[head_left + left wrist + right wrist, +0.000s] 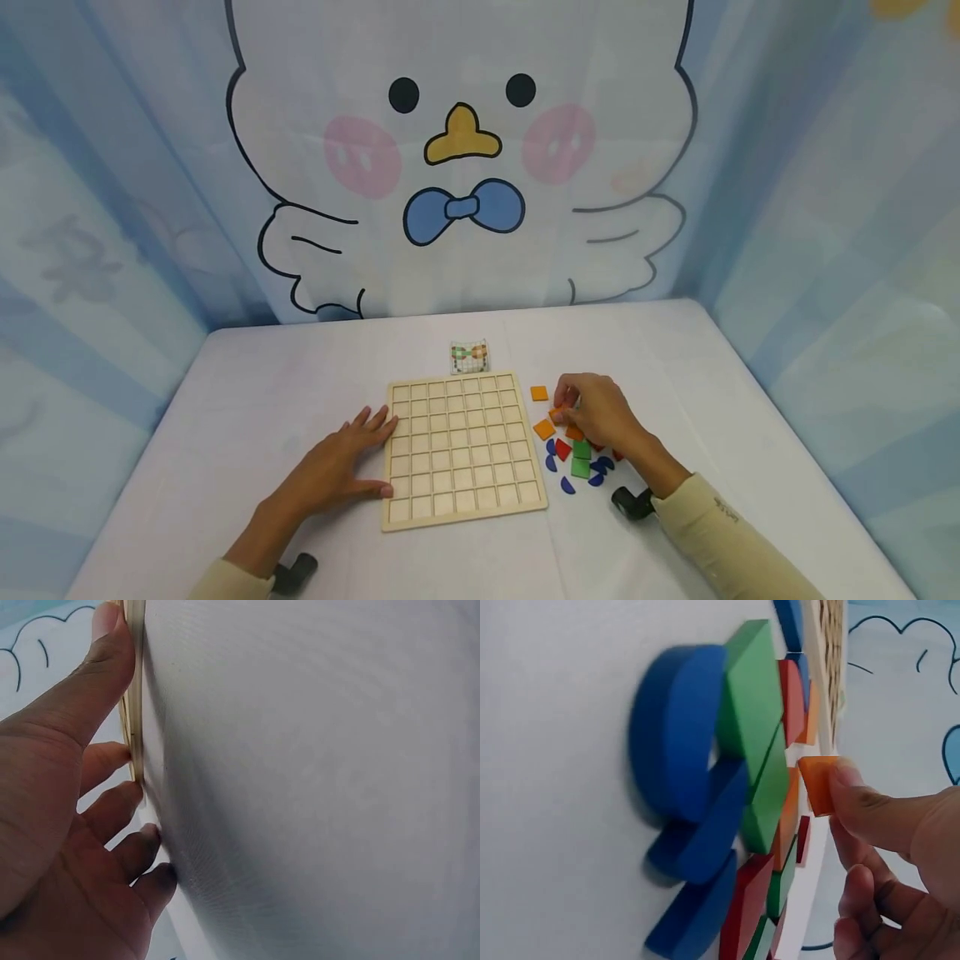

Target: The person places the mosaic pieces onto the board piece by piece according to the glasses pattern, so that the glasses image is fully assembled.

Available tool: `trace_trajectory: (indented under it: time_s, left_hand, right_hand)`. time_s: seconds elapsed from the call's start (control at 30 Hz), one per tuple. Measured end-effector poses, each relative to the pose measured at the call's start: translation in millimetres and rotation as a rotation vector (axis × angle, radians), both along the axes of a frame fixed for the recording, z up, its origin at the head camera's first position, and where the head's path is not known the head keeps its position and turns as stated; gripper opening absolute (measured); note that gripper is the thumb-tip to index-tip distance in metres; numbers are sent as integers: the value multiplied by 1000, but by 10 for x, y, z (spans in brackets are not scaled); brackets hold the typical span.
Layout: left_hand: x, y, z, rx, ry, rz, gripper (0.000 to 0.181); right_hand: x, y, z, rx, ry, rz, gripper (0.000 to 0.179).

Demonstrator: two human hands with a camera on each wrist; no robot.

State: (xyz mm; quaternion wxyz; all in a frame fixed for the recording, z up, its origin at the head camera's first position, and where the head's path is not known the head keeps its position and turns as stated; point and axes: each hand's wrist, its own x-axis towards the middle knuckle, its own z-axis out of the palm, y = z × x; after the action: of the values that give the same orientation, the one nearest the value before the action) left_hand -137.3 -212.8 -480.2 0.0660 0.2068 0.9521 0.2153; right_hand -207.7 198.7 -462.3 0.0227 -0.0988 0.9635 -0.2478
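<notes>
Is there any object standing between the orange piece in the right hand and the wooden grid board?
Nothing tall is visible between the orange piece in the right hand and the wooden grid board. Two loose orange squares lie flat near the board's right edge; a raised piece should probably clear them.

Pale wooden grid board (pixel 465 463) is lying flat, left hand (pixel 337 469) spread against its left edge. Right hand (pixel 597 410)'s pinching an orange block (pixel 817 784) by some loose green squares (pixel 581 459), red pieces (pixel 562 449) and blue half-circles (pixel 567 485).
</notes>
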Motion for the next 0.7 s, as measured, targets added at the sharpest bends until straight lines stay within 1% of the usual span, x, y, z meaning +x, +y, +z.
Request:
trace_trajectory:
  time_s: [0.1,0.3,0.5,0.7]
  left_hand:
    - [3,3,6,-6,0,-1,104]
    - [6,12,31,-22,-3,7,104]
    - [5,20,49,-32,-7,14,105]
    - [12,28,64,-32,-17,26,105]
  right_hand:
    - [4,-25,16,-63,-2,-23,18]
    - [22,-186,34,-177,-34,-21,14]
    - [4,-397,15,-202,-44,-6,12]
    - [-43,-522,-42,-198,-12,32,13]
